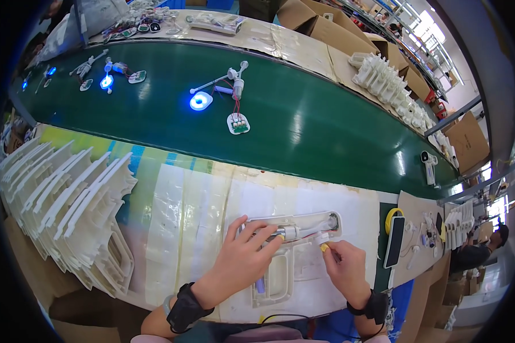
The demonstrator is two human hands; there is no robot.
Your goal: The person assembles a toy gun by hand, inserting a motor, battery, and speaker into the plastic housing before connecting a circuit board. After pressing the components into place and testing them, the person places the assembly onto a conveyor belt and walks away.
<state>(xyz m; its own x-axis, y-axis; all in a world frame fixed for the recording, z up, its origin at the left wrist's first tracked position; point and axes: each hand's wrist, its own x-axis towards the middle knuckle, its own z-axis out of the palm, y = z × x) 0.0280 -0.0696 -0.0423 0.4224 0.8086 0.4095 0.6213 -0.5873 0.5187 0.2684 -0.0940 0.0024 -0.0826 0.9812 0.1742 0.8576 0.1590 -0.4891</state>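
Observation:
A white plastic housing half (303, 221) lies on the work surface in front of me, its longer arm pointing right and its handle loop toward me. Inside the arm rests a silver cylindrical motor (278, 232) joined to a white shaft piece (310, 230). My left hand (240, 263) is curled over the motor, its fingers pressing on it and hiding part of it. Between thumb and fingers my right hand (347, 266) pinches a small white part with a yellow end (324, 241), just beside the housing. Thin red wires run near it. A purple cylinder (260, 284) sits by the handle.
Stacked white shells (68, 194) stand at the left. Beyond the work surface runs a green conveyor belt (303, 114) carrying motor assemblies (234, 86) with wired boards, some glowing blue. A phone (393, 243) and yellow tape roll (390, 217) lie at right. Another person (480, 251) is far right.

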